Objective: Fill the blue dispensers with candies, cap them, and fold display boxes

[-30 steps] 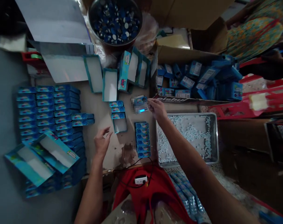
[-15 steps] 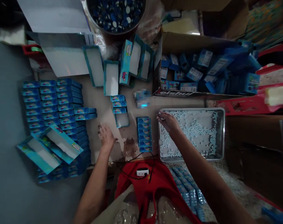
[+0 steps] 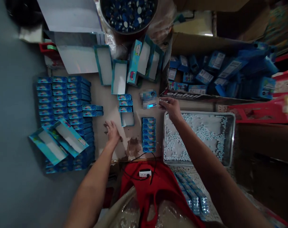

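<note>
My right hand (image 3: 170,108) is closed, fingertips pinched around a few small white pellets (image 3: 164,101). It hovers just right of a small device with a lit blue display (image 3: 151,105), likely a scale, partly blurred out. Below that hand lies a metal tray (image 3: 231,139) of loose white and pale-blue pellets (image 3: 205,132). Resting on the table, my left hand (image 3: 112,132) is open with its fingers spread and holds nothing. Right of it stands an open blue carton (image 3: 127,120) with several small blue boxes (image 3: 125,103) in its far end. A column of small blue boxes (image 3: 149,134) sits between the hands.
Stacked blue boxes (image 3: 60,101) fill the left side, with two window cartons (image 3: 69,137) on top. Empty cartons (image 3: 120,77) stand at the back beside a pot (image 3: 155,14) of blue and white discs. A cardboard box (image 3: 188,95) holds more blue packs. A cable (image 3: 134,180) crosses the front edge.
My right hand has moved away from the tray's far left corner, upward toward the lit device, still pinching pellets. The left hand stays on the table. The whole view has shifted slightly.
</note>
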The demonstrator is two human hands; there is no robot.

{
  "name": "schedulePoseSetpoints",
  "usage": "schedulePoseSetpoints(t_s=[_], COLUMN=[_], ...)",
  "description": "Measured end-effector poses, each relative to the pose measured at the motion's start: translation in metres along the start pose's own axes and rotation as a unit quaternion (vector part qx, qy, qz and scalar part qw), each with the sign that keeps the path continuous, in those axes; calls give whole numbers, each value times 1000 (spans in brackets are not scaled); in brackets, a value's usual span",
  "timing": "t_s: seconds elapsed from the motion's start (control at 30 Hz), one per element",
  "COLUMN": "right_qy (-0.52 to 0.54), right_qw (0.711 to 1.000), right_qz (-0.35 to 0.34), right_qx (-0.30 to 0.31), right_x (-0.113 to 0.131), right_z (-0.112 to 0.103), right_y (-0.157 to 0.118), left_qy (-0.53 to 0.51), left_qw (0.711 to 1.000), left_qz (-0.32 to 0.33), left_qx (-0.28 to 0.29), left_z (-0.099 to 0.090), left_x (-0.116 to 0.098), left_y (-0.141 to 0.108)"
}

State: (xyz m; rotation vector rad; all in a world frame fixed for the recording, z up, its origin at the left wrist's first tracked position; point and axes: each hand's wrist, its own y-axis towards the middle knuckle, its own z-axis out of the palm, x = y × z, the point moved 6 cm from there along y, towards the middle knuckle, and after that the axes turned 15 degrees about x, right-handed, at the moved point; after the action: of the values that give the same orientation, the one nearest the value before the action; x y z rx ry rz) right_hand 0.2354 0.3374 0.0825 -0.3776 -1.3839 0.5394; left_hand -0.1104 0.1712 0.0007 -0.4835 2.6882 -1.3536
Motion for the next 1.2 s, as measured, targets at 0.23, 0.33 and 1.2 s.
schedulePoseSetpoints(t_s=[0.23,0.33,1.2], right_qy=[-11,4,-267], right_qw=[1000,999,962], right_qz=[3,31,-14], right_qx=[24,28,-55], right_x=[13,1,-39], right_z=[1,-9,-112], right_y=[3,-10,-93], left_qy=[-20,-31,-280], left_qw=[1000,999,867], left_qz=[2,1,266], left_qx=[9,10,-315], left_z=[4,5,-130], left_x=[-2,-1,-151], left_y=[3,3,-18])
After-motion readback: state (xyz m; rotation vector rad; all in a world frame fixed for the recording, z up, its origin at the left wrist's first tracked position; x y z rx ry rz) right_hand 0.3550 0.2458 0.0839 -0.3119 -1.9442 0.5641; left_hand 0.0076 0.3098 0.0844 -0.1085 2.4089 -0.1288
